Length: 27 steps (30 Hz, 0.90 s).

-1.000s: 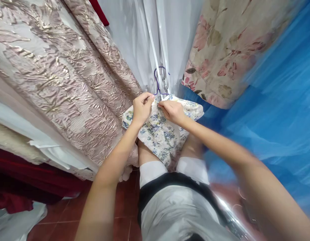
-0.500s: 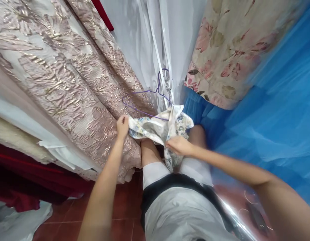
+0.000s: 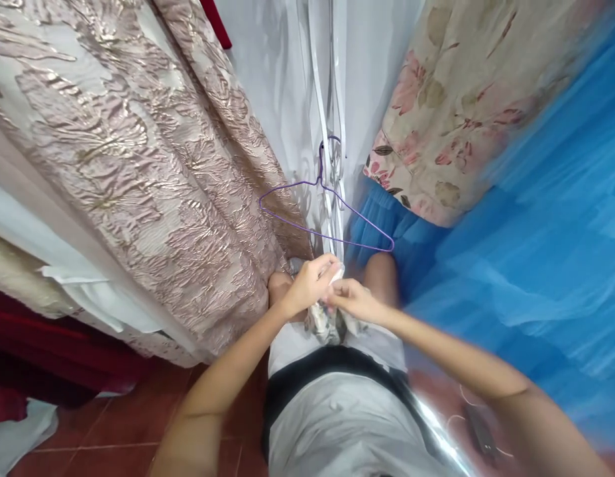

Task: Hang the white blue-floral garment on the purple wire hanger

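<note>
My left hand (image 3: pixel 312 285) and my right hand (image 3: pixel 356 299) are close together in front of my lap, both closed on a small white garment with a floral print (image 3: pixel 322 323). The cloth is bunched, and most of it hangs below my fingers over my thighs; its exact kind is hard to make out. Just above my hands a bare purple hanger (image 3: pixel 354 211) hangs by its hook among white straps (image 3: pixel 317 86). No cloth is on the hanger, and neither hand touches it.
Pink brocade fabric with metallic flowers (image 3: pixel 153 172) hangs at the left. Floral beige cloth (image 3: pixel 437 112) and blue tulle (image 3: pixel 526 265) hang at the right. Dark red cloth (image 3: pixel 54 358) droops low on the left above the red tiled floor (image 3: pixel 123 430).
The floral garment has come off the purple hanger and is lower, gathered toward my lap. My left hand has moved right, up beside my right hand. The hanger now hangs bare.
</note>
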Tool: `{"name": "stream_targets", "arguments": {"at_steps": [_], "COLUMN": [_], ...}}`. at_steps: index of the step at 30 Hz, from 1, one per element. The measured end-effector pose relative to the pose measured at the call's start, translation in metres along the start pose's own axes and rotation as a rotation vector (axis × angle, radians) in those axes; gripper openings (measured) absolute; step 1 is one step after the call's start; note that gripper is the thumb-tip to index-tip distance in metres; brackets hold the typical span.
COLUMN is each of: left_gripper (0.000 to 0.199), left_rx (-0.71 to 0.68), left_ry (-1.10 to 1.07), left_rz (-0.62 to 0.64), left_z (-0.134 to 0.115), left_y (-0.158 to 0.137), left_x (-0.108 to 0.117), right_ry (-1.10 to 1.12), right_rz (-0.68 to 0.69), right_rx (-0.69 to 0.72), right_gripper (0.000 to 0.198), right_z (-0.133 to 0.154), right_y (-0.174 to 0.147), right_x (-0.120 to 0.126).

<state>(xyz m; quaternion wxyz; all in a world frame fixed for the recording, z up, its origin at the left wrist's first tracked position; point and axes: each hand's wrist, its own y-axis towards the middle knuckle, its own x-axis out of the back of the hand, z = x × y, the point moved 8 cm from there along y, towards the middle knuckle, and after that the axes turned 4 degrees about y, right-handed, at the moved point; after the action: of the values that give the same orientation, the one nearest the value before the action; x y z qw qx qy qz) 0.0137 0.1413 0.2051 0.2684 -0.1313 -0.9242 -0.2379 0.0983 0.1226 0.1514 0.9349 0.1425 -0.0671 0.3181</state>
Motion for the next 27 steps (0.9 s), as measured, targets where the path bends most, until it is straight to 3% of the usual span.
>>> {"name": "stream_targets", "arguments": {"at_steps": [4, 6, 9, 12, 14, 18, 21, 24, 27], "left_gripper": [0.030, 0.030, 0.039, 0.051, 0.047, 0.051, 0.048, 0.047, 0.043], "left_rx": [0.084, 0.130, 0.181, 0.214, 0.188, 0.076, 0.005, -0.013, 0.036], "left_ry": [-0.299, -0.383, -0.510, -0.536, -0.382, 0.024, 0.206, 0.264, 0.173], "left_rz": [-0.050, -0.007, 0.138, 0.369, 0.429, 0.301, 0.197, 0.095, 0.004], "left_z": [-0.001, -0.001, 0.005, 0.026, 0.049, 0.089, 0.097, 0.090, 0.081], "left_y": [0.002, 0.001, -0.003, -0.014, -0.020, -0.018, -0.011, -0.008, -0.009], "left_x": [-0.003, -0.008, -0.018, -0.030, -0.029, 0.001, 0.035, 0.069, 0.098], "right_ry": [-0.081, -0.026, 0.093, 0.073, -0.015, -0.342, -0.446, -0.373, -0.167], "right_rz": [-0.342, -0.299, -0.167, -0.256, -0.361, -0.642, -0.854, -0.890, -0.832], "right_rx": [0.076, 0.099, 0.066, 0.048, 0.072, 0.194, 0.290, 0.320, 0.254], "right_gripper": [0.044, 0.051, 0.035, 0.027, 0.026, 0.022, 0.021, 0.022, 0.023], "right_z": [0.017, 0.021, 0.026, 0.036, 0.046, 0.066, 0.072, 0.067, 0.058], "right_y": [-0.012, -0.016, -0.020, -0.033, -0.048, -0.083, -0.091, -0.053, 0.010], "right_x": [0.033, 0.033, 0.032, 0.056, 0.083, 0.150, 0.201, 0.235, 0.244]}}
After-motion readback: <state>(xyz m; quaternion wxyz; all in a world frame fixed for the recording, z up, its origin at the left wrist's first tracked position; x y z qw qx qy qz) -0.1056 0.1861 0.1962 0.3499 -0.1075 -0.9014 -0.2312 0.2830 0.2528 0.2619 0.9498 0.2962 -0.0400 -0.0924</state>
